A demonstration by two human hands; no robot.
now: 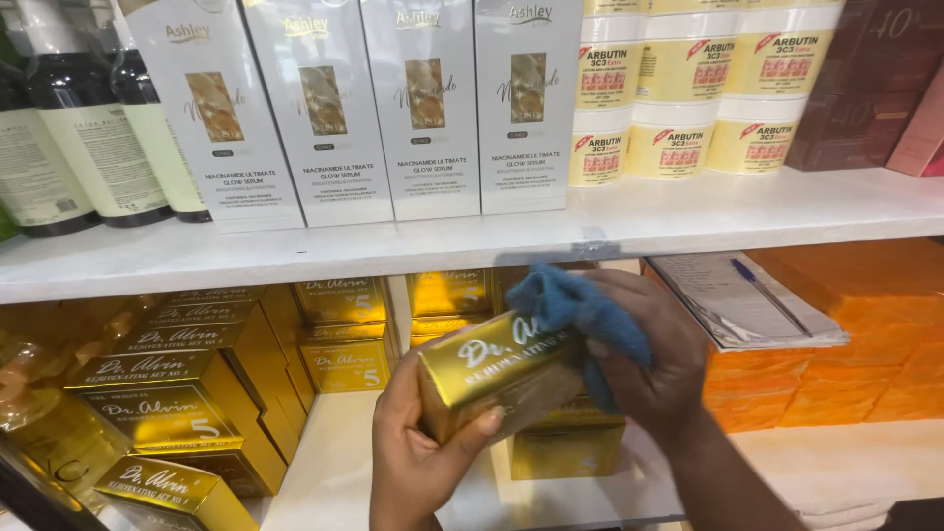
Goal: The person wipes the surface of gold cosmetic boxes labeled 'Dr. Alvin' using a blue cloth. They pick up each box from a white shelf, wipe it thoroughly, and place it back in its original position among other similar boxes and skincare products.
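I see white shelving (688, 211) filling the view, upper board and lower board both stocked. On the upper board stand four tall white cartons (393, 108), dark bottles (69, 128) at the left and stacked cream jars (678, 98) with yellow labels at the right. On the lower board, gold boxes (197, 393) are piled at the left and further back, orange packs (865, 334) sit at the right, and a sheaf of papers (737, 305) with a blue pen (762, 290) lies on top of those packs.

In front of the lower shelf I see the gold box (501, 374) held in the air, tilted, its long top face turned up to the camera. It is rectangular, mirror-glossy gold foil with pale script lettering; the edges look sharp and undented. My left hand (423, 442) grips it from below, thumb across the near lower edge, fingers closed around the underside. My right hand (659, 364) is closed on a bunched blue cloth (575, 315), which is pressed against the box's far upper end.
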